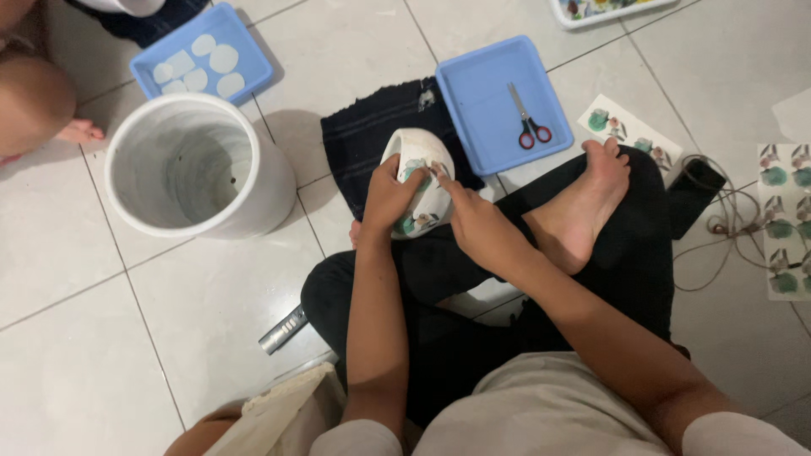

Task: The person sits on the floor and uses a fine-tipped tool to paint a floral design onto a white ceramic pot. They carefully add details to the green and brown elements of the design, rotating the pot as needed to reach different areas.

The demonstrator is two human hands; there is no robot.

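Bowl: a small white bowl [420, 181] with green flower prints rests tilted on its side against the person's crossed legs, its rim turned toward the dark cloth [372, 143] on the floor.
Left hand: the left hand [389, 198] cups the bowl's left side, fingers curled over its outer wall and gripping it.
Right hand: the right hand [477, 224] lies on the bowl's right side; its fingertips [438, 173] press a green print on the wall near the rim. The fingers are stretched out rather than closed around the bowl.
Bowl to fingers: the bowl sits between both hands, touched by each.
Tray: a blue tray [473, 101] holding red-handled scissors [528, 122] lies just beyond the bowl, partly on the cloth.
Pot: a tall white pot [253, 194] stands left of the cloth.
Second tray: another blue tray [253, 72] with pale cut-outs lies behind the pot.
Sheets: printed flower sheets [786, 219] lie at the right.
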